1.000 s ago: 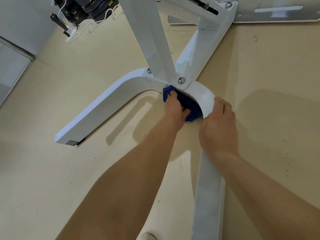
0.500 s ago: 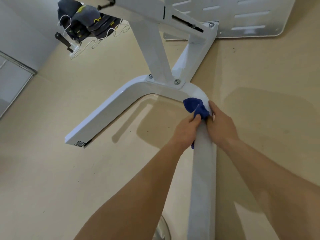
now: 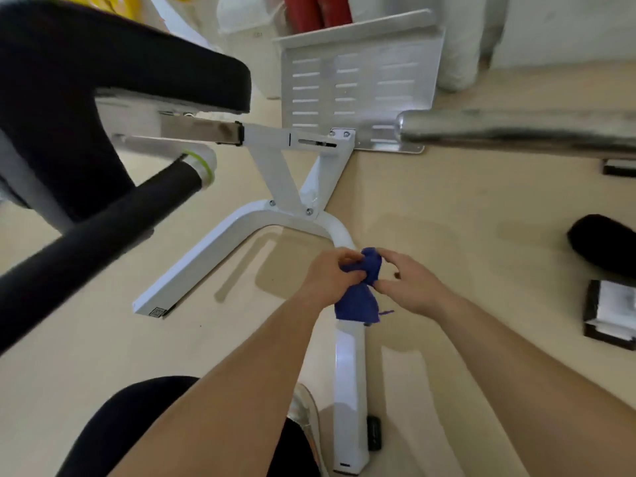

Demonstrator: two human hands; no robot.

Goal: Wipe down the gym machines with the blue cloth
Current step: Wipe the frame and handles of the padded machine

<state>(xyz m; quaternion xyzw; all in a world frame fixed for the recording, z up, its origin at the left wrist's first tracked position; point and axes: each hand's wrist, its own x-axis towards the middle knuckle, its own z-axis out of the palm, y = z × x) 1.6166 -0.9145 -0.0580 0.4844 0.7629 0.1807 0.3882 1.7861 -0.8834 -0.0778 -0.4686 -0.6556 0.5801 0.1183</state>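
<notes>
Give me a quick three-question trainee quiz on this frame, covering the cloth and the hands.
1. True or false: the blue cloth lies spread out flat.
2. The machine's base frame is: A white, B red, C black.
3. Fill in: the ___ hand clearly grips the cloth.
Key: 1 false, it is bunched up in the left hand; 2 A; 3 left.

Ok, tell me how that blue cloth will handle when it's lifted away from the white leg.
Probably floppy: the blue cloth is bunched in the left hand, and its lower part hangs in loose folds. Likely light, since fingers alone gather it. Unlikely to roll or slip; it crumples, and a loose thread trails from its hem.
</notes>
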